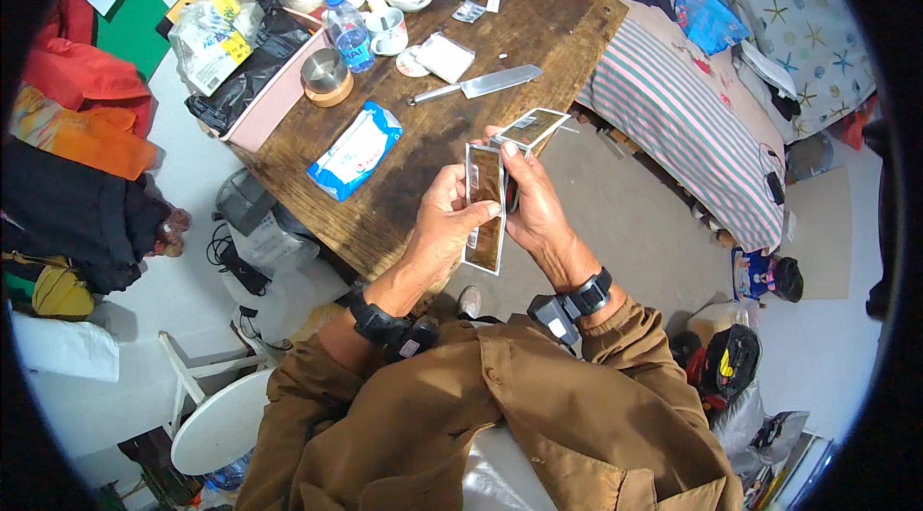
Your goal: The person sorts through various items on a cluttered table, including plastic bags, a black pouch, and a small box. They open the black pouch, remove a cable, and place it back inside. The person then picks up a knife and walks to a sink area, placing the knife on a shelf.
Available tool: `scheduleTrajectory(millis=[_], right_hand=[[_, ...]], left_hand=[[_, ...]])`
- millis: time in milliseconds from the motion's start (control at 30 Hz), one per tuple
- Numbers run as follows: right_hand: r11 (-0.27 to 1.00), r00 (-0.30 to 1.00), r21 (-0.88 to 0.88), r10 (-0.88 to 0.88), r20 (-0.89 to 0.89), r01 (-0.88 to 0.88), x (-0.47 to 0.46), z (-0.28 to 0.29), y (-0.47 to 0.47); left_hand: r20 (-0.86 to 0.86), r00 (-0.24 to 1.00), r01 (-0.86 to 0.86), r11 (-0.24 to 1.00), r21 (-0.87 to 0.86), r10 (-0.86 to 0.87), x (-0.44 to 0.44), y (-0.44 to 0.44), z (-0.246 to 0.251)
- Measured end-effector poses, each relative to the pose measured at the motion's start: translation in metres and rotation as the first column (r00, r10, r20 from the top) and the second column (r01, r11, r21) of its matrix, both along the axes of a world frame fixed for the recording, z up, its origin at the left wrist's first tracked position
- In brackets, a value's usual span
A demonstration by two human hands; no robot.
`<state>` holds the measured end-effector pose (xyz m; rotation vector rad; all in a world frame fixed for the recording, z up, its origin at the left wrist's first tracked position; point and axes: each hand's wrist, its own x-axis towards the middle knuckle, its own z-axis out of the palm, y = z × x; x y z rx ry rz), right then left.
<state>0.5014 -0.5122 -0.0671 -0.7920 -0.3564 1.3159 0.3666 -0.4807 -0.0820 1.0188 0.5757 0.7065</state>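
My left hand (447, 212) grips a long flat packet (484, 176) with a brown face and pale edges, its thumb pressed across the middle. Close beside it, my right hand (535, 204) pinches a second such packet (535, 127), which angles up to the right. The two packets meet near my right thumb; whether they are joined, I cannot tell. A dark object shows partly between my hands, mostly hidden. Both hands are above the near right edge of a wooden table (425, 143). Beyond them, a knife (501, 82) with a wide metal blade lies on the table.
A blue-and-white soft pack (355, 150) lies left on the table. Behind are a metal cup (324, 71), a water bottle (350, 35), a patterned mug (388, 31) and a pink bin (277, 100). A bed with a striped cover (685, 129) stands right, a round white stool (223, 424) lower left.
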Motion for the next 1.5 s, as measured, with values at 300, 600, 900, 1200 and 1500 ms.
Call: scheduleTrajectory(millis=[300,600,900,1200,1500], right_hand=[[1.000,0.978,-0.014,-0.014,-0.210,0.011,0.017,0.000,-0.001],[0.996,0.987,-0.058,-0.079,-0.142,0.072,0.043,-0.014,-0.012],[0.941,0.966,-0.219,0.250,-0.071,-0.260,0.032,-0.013,-0.045],[0.901,0.875,-0.049,0.404,-0.268,-0.431,0.007,-0.011,-0.053],[0.893,0.878,-0.049,0.429,-0.212,-0.448,0.013,-0.019,-0.065]], left_hand=[[0.015,0.999,-0.032,0.998,0.053,0.031,-0.016,0.017,0.007],[0.352,0.918,-0.157,0.983,-0.092,0.180,-0.038,0.059,0.026],[0.310,0.776,-0.596,0.800,0.073,0.549,-0.041,0.095,0.023],[0.252,0.735,-0.676,0.709,0.202,0.629,-0.035,0.086,0.019],[0.343,0.749,-0.406,0.802,-0.437,0.566,-0.055,0.092,0.016]])
